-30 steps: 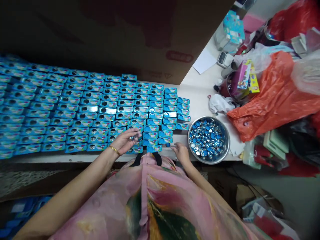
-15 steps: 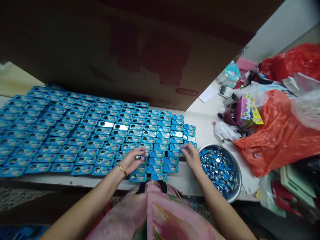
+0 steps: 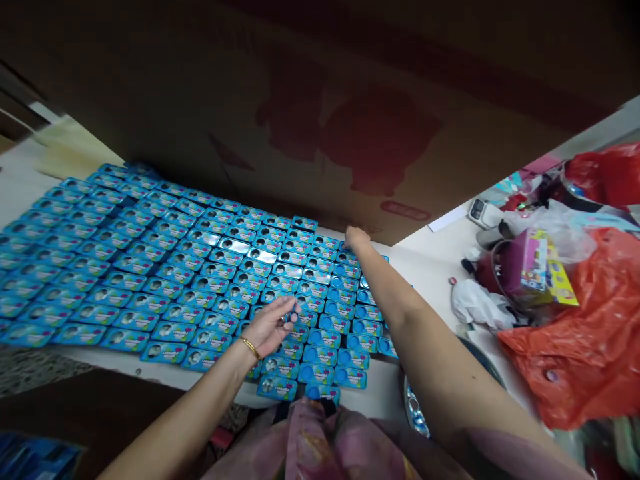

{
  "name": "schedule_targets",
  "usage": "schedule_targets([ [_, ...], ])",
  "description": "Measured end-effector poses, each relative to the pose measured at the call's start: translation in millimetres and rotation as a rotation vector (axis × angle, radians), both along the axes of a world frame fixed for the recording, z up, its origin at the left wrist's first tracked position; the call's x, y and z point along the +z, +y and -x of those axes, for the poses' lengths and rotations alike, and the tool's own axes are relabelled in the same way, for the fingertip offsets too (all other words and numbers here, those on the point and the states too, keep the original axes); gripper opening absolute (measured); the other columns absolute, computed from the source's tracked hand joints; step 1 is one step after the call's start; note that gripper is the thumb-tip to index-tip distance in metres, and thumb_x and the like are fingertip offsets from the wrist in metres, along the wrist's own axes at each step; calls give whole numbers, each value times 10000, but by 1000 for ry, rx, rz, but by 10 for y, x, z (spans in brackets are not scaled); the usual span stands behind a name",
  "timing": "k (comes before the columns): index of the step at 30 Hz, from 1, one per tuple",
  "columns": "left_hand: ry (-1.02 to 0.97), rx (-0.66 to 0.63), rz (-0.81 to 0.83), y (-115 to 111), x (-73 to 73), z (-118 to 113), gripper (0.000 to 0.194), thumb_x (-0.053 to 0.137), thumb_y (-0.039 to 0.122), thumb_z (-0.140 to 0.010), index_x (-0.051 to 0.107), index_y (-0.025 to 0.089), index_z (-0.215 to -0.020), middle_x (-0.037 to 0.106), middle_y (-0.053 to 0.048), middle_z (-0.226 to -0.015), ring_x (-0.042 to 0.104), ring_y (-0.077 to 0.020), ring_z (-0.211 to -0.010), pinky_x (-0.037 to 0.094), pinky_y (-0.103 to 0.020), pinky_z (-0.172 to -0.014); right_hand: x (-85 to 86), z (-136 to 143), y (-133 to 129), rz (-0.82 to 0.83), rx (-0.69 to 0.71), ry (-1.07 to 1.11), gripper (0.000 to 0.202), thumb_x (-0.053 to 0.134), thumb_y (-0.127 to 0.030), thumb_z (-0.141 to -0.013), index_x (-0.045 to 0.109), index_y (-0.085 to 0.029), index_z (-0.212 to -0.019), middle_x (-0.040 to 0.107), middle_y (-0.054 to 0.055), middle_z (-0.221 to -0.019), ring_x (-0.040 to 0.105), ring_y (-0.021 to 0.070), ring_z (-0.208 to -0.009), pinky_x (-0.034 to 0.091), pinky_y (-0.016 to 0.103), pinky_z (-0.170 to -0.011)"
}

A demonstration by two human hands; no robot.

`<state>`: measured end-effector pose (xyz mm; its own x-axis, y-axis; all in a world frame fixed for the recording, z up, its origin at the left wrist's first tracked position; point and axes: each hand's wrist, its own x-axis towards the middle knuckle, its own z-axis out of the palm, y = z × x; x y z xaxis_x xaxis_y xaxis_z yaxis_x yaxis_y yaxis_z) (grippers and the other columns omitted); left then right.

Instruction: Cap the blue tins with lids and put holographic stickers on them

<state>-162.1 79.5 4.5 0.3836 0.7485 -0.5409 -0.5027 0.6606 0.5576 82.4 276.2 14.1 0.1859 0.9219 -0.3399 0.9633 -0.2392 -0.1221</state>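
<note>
Rows of blue rectangular tins cover the table; many show a dark or silvery round piece at one end, others a plain blue circle. Over the front rows, my left hand, with a gold bangle at the wrist, is curled palm up around a few small round metal pieces. My right hand reaches far out to the tins at the back right, close to the cardboard box. Its fingers are hidden from view. A metal bowl of small round blue and silver pieces is mostly covered by my right forearm.
The large cardboard box walls off the back of the table. To the right lie an orange plastic bag, a white crumpled bag, a dark red container and a small white device.
My right hand has moved from the front right tins to the back right ones, its forearm now crossing the bowl. My left hand stays over the front rows. The camera view has shifted.
</note>
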Motion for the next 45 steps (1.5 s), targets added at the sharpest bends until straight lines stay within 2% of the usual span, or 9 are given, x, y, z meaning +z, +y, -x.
schedule_targets([
  [5,-26,27,24,119,86,-43,227,626,129,-708,604,138,-934,625,-89,-921,610,-130,-796,499,-192,-632,1,-47,154,147,-1,-24,422,752,-222,-550,637,-136,-947,632,136,-959,596,233,-907,443,290,-730],
  [9,-114,77,-11,220,89,-15,272,567,52,-707,600,113,-970,625,-122,-1000,569,-200,-997,468,-305,-868,76,64,-146,-44,77,10,379,697,-192,-629,624,-170,-1001,605,122,-1015,570,233,-933,429,312,-762],
  [12,-145,97,-32,295,10,2,278,541,23,-695,601,92,-956,627,-128,-993,565,-206,-1004,437,-339,-915,100,356,-651,-329,319,269,296,576,-237,-766,598,-228,-1061,578,70,-1046,542,176,-946,403,284,-807],
  [16,-139,80,-62,341,-76,-35,253,519,-18,-663,620,101,-861,642,-79,-872,605,-160,-861,438,-367,-907,81,750,-1189,-275,807,609,316,629,-243,-730,614,-264,-1045,592,29,-961,530,154,-903,393,264,-800],
  [26,-115,-44,-22,306,-91,-25,318,561,9,-655,584,122,-951,630,-87,-919,613,-190,-878,424,-437,-902,142,731,-1330,-213,989,464,329,548,-291,-794,562,-209,-1113,577,70,-937,533,163,-876,410,248,-719],
  [29,-148,-39,-29,335,-88,30,413,577,55,-682,522,105,-1089,607,-150,-1034,581,-221,-985,397,-408,-939,66,637,-1168,-247,837,594,227,474,-300,-838,616,-202,-985,601,46,-909,553,134,-840,408,229,-744],
  [34,-148,-7,-50,345,-82,182,535,562,83,-709,421,93,-1224,522,-201,-1196,513,-252,-1094,366,-368,-979,5,504,-501,-315,255,388,250,470,-305,-823,556,-196,-1031,628,29,-838,585,151,-743,424,241,-670],
  [39,-102,21,-22,287,-88,300,538,566,98,-720,397,80,-1230,532,-227,-1173,523,-268,-1078,387,-373,-959,95,694,33,-127,219,-11,230,567,-207,-737,597,-179,-963,621,110,-979,585,232,-902,433,281,-708],
  [45,-132,31,-16,290,-93,373,524,563,83,-718,403,89,-1218,542,-222,-1162,520,-271,-1081,389,-374,-956,95,841,282,103,188,-133,495,729,-253,-598,583,-153,-1060,606,143,-1031,578,247,-951,451,295,-746],
])
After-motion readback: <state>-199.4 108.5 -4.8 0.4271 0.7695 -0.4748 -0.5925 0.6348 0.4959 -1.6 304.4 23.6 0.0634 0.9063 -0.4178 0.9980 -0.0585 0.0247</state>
